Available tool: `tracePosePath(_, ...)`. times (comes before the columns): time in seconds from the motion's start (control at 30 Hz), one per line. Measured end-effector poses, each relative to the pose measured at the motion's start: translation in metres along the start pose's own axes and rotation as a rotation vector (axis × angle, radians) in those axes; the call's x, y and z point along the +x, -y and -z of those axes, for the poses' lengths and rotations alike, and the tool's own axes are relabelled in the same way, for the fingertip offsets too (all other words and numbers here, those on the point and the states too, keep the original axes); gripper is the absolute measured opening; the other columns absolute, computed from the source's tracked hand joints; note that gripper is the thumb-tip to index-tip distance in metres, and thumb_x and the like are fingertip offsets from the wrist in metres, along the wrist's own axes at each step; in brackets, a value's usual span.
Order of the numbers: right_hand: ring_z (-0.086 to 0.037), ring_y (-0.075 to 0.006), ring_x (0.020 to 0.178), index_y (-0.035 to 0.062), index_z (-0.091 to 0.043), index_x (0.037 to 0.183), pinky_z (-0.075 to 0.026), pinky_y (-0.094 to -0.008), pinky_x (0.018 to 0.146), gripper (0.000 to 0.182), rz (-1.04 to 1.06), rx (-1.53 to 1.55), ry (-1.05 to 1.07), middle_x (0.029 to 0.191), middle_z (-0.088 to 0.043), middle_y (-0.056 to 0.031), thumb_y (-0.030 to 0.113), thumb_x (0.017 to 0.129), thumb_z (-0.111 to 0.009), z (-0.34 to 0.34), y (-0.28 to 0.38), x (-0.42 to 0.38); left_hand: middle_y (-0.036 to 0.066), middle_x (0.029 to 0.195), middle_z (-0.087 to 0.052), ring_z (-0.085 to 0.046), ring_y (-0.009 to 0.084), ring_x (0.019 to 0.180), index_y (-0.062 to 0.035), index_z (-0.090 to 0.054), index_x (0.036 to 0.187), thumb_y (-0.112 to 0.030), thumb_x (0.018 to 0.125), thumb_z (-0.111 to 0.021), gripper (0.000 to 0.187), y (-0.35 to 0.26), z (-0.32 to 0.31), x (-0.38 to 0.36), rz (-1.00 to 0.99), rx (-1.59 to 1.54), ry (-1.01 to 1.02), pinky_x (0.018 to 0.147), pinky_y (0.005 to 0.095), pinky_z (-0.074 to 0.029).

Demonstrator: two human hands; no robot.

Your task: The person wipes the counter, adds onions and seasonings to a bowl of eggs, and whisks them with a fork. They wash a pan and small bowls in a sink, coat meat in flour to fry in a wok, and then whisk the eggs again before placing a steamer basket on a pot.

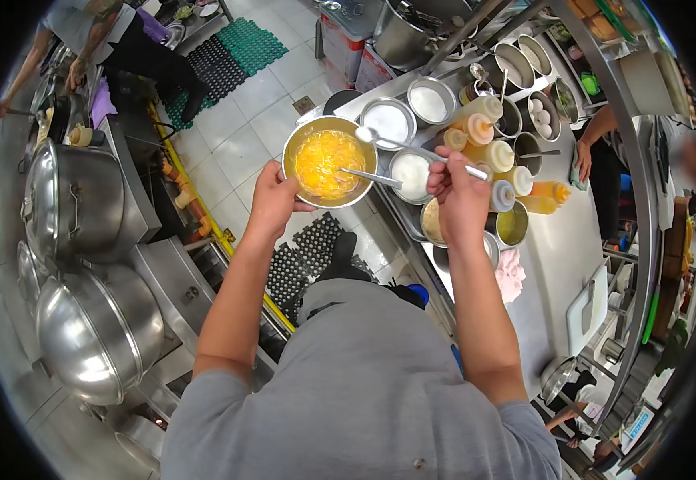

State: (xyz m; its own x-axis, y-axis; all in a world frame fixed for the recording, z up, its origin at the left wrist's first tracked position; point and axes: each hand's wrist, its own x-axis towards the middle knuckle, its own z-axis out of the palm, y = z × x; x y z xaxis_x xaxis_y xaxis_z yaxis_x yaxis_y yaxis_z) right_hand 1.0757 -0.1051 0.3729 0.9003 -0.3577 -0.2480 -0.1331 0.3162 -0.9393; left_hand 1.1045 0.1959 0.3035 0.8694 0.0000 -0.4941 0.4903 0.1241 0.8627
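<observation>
My left hand (273,200) grips the rim of a metal bowl (289,152) at its lower left side. Inside the bowl is a yellow, egg-like mixture (328,164), and a metal utensil (373,178) rests in it with its handle over the right rim. My right hand (458,192) is closed around the handle of a long spoon (424,152). The spoon's head, with something white in it, is over the bowl's right rim. Below the spoon are round containers of white powder (410,174), (386,124).
Squeeze bottles (498,156), a bowl of eggs (541,120) and a pink cloth (509,276) stand on the steel counter (552,256) at right. Large pots (96,320) are at left. One person (124,44) is upper left; another's hand (583,160) holds a cloth at right.
</observation>
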Motion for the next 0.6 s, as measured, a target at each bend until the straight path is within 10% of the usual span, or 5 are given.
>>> tracePosePath(0.4, -0.064, -0.0108, 0.071, -0.0053, -0.072, 0.119, -0.052, -0.0268, 0.063, 0.035, 0.069, -0.215, 0.063, 0.086, -0.069, -0.0061, 0.027, 0.113, -0.061, -0.008, 0.002, -0.035, 0.011, 0.095, -0.061, -0.076, 0.0255, 0.083, -0.0043, -0.046, 0.098, 0.001, 0.097, -0.058, 0.013, -0.002, -0.01, -0.018, 0.025, 0.041, 0.08, 0.06, 0.0373, -0.069)
tracePosePath(0.6, -0.061, -0.0123, 0.067, -0.0065, -0.068, 0.122, -0.049, -0.0274, 0.061, 0.031, -0.133, 0.209, -0.037, 0.087, -0.069, -0.0052, 0.022, 0.112, -0.06, 0.018, 0.008, -0.02, 0.011, 0.095, -0.062, -0.076, 0.0255, 0.081, -0.0041, -0.047, 0.098, 0.001, 0.097, -0.058, 0.012, 0.0, -0.011, -0.02, 0.021, 0.044, 0.087, 0.061, 0.0372, -0.07)
